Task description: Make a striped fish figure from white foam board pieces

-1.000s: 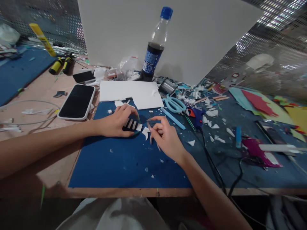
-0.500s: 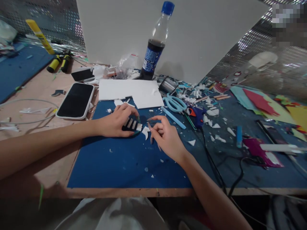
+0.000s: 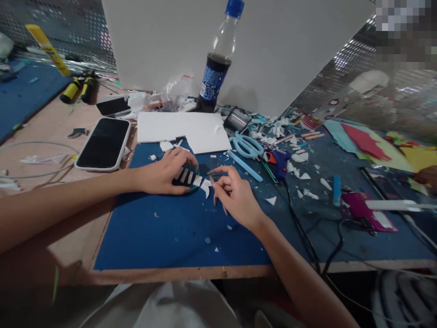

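Observation:
My left hand [image 3: 170,172] lies on the blue mat [image 3: 153,232], its fingers and thumb curved around a round, green-edged piece with black and white stripes [image 3: 186,176]. My palm and fingers cover much of that piece. Just right of its striped end is a small curved white cutout [image 3: 206,187], shaped like a tail. My right hand [image 3: 232,189] is closed in a pinch at the cutout's right edge, thumb and forefinger close together. The exact contact at the fingertips is small and hard to see.
White board [image 3: 177,127], a phone [image 3: 104,143] and a cola bottle [image 3: 216,68] stand or lie beyond my hands. Rightward are blue scissors [image 3: 247,145], a glue gun [image 3: 280,163] with its cord, and white scraps. Another person's hand [image 3: 428,176] shows at the far right.
The view has shifted slightly. My right fingertips and the white cutout now meet, where a small gap showed before. My left hand keeps its hold; another person's hand has appeared at right.

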`<state>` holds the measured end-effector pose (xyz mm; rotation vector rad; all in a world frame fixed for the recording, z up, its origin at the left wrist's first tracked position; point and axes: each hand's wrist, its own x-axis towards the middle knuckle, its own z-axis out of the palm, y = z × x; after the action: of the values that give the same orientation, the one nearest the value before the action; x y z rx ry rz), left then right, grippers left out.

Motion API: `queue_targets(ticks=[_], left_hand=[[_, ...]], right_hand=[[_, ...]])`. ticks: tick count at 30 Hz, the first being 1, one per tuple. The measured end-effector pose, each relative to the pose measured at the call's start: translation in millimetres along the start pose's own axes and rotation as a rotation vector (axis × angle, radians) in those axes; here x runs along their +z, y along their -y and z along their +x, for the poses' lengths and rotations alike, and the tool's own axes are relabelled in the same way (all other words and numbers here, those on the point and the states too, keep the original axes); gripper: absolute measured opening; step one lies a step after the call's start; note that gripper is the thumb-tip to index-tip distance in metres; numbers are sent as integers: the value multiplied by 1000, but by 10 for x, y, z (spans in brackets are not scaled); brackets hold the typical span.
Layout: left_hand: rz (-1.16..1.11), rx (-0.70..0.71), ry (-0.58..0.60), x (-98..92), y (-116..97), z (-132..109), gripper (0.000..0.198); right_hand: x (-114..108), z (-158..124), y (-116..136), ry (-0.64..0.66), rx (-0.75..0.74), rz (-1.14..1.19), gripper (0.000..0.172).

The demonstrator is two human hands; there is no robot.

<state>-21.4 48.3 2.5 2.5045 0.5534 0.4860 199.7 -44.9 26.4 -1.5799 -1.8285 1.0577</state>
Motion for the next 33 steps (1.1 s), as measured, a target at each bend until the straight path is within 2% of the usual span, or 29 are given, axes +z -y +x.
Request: queue_targets(ticks=[9,17,33], left_hand=[[4,11,46,-17,7,33,38],[7,3,28,-14,-12,32,38],[19,18,25,-20,5,15,36]], right_hand=[[-8,-36,-8,4,16,20,25],[7,-36,-31,-18,10,-40,28],[55,4,-95,-37,-26,-251,33]])
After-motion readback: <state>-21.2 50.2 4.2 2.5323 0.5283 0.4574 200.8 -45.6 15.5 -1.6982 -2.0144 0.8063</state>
